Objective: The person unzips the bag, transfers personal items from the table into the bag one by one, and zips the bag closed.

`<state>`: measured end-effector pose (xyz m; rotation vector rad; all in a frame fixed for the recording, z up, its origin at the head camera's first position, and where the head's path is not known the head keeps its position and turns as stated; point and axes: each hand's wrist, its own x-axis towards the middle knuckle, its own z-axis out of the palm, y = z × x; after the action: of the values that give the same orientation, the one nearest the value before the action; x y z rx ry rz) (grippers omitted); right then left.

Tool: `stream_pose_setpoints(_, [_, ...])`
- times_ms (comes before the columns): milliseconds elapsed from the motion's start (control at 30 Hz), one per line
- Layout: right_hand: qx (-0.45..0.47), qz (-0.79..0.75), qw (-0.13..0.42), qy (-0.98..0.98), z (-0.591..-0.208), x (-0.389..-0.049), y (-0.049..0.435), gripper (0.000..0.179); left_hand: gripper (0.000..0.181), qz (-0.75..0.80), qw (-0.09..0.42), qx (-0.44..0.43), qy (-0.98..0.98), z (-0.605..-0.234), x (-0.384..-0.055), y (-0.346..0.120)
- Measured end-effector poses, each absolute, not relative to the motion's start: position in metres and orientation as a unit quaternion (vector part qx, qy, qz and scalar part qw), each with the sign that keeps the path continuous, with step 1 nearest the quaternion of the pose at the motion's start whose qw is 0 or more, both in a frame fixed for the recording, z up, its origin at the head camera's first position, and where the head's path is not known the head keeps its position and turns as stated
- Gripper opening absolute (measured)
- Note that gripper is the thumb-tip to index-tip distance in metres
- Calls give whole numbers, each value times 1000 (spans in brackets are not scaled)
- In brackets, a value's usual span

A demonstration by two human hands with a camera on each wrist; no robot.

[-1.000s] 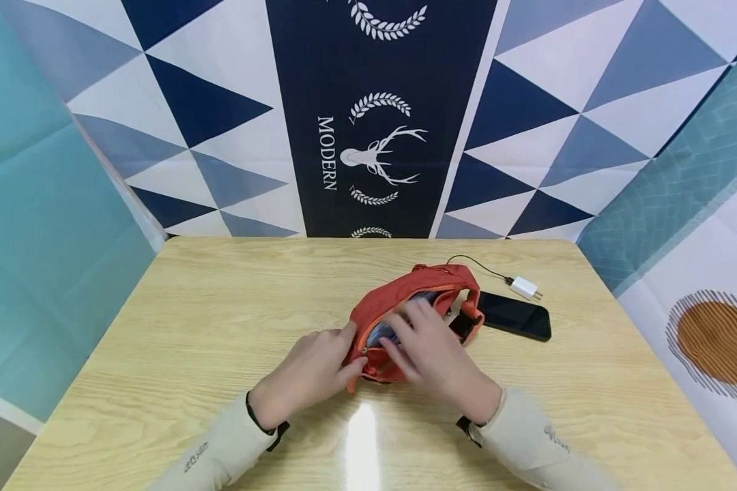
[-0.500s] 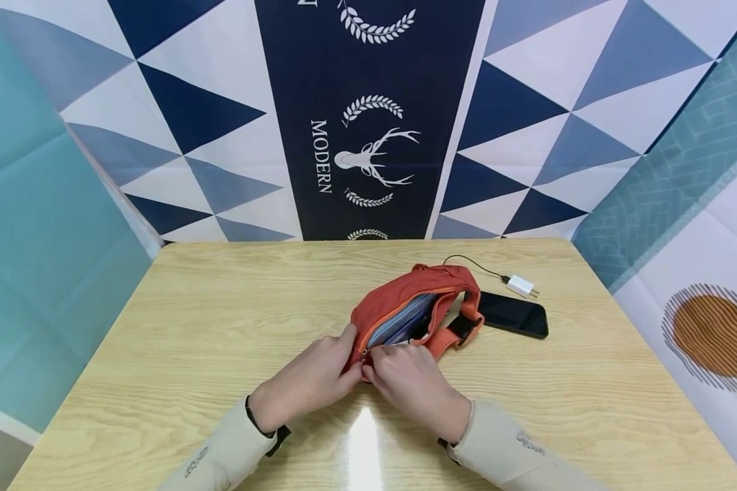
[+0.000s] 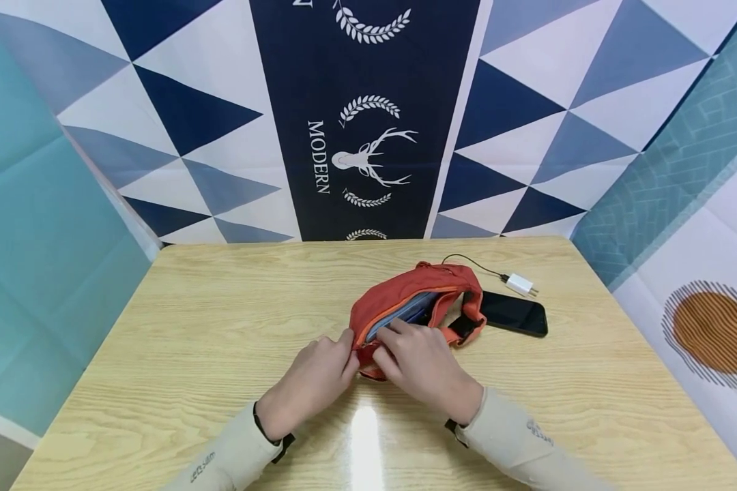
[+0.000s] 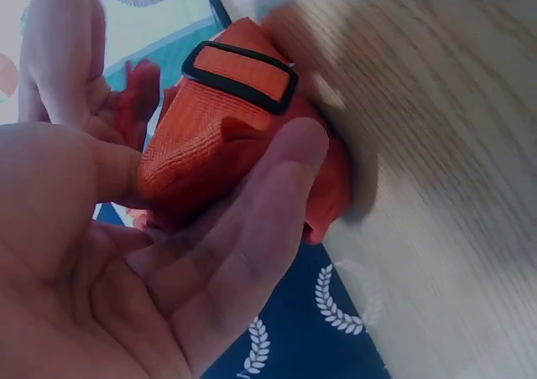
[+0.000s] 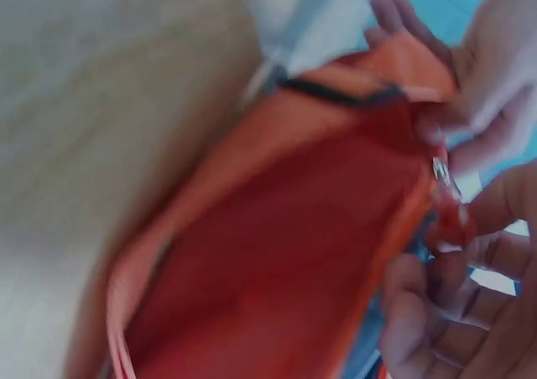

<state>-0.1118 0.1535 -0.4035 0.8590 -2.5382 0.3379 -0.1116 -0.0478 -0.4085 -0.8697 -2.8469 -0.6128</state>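
Your left hand (image 3: 319, 372) clamps the near end of the red bag (image 3: 399, 293), your right hand (image 3: 420, 361) pinches its blurred zipper pull (image 5: 453, 228), and the bag lies on the table (image 3: 233, 307), long axis running near-left to far-right, its blue contents (image 3: 408, 310) partly hidden.

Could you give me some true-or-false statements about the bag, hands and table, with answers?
The left hand grips one end of the red bag. True.
The bag is zipped fully shut. False: its mouth is open, showing something blue inside.
In the head view, a black phone lies right of the bag. True.
The white charger sits on the phone. False: the charger lies beyond it, on the table.
The right hand is nowhere near the bag. False: the right hand is at its opening.
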Motion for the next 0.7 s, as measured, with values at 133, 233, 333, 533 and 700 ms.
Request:
stream_pose_setpoints(133, [309,110,221,-918,-396,-117,160,14,9,-189,57,-280,-939,-409,-109,-48])
stream_pose_setpoints(233, [311,97,227,-918,-392,-119,163,16,9,-186,62,-278,-940,-407,-107,-48])
stream_pose_setpoints(333, [309,90,236,-917,-386,-120,166,15,10,-184,63,-279,-940,-405,-106,-47])
stream_pose_setpoints(533, [304,78,261,-913,-378,-119,172,11,11,-184,62,-286,-938,-401,-103,-44])
stream_pose_setpoints(700, [320,109,263,-903,-377,-123,177,9,11,-182,60,-294,-936,-398,-100,-42])
